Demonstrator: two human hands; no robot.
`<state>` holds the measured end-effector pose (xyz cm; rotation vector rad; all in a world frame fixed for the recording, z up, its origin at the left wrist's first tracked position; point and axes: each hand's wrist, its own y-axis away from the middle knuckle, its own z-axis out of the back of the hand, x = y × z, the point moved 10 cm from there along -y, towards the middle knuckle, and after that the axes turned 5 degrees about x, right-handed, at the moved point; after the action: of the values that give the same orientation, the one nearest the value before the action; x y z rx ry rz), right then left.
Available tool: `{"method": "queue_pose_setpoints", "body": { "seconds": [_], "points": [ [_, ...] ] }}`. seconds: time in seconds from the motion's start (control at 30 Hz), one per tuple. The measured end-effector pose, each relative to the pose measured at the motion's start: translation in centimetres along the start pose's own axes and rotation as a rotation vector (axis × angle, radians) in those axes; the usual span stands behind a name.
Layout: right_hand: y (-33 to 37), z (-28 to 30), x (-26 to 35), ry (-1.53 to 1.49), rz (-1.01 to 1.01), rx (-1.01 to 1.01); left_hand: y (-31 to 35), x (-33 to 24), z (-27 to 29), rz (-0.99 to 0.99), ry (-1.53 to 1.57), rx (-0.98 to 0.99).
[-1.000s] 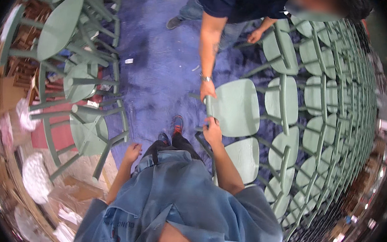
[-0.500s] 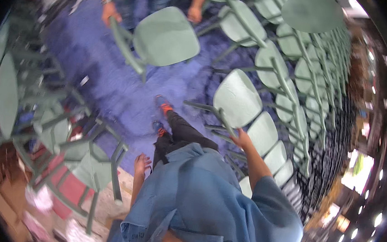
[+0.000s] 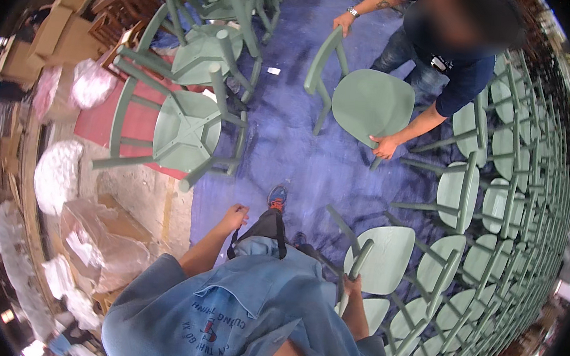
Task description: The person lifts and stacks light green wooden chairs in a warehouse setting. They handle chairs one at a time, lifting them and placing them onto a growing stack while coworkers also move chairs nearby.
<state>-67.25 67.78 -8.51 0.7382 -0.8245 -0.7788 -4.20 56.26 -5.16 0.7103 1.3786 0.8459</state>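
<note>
My right hand point(image 3: 352, 285) is closed round the backrest of a pale green chair point(image 3: 380, 256), low on my right. That chair stands with its seat facing up, at the near end of the rows. My left hand point(image 3: 233, 217) hangs over the floor beside my waist, fingers loosely bent and apart, holding nothing I can see. Ahead to the right, a co-worker point(image 3: 433, 76) has one hand on the backrest and the other on the seat edge of another green chair point(image 3: 373, 104).
Rows of green chairs point(image 3: 458, 195) fill the right side. At the left lies an upturned green chair point(image 3: 188, 130), legs outward, near other stacked chairs. A plastic-wrapped box point(image 3: 106, 241) and white bundles point(image 3: 57, 175) sit beyond the blue floor sheet point(image 3: 275, 137).
My view has swung, so the chairs at the left and the co-worker appear shifted. My right hand stays on the chair's backrest. The co-worker's right hand remains on the backrest; the other now grips the seat.
</note>
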Motion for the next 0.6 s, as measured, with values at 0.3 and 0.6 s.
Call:
{"method": "queue_pose_setpoints", "body": {
  "seconds": [0.3,0.6],
  "points": [
    [0.7,0.0,1.7,-0.140,0.279,0.046,10.2,17.9,-4.7,0.195,-0.270,-0.127],
    [0.2,0.6,2.3,-0.068,0.371,-0.105,14.8,20.3,-10.9,-0.018,-0.269,-0.054]
  ]
}}
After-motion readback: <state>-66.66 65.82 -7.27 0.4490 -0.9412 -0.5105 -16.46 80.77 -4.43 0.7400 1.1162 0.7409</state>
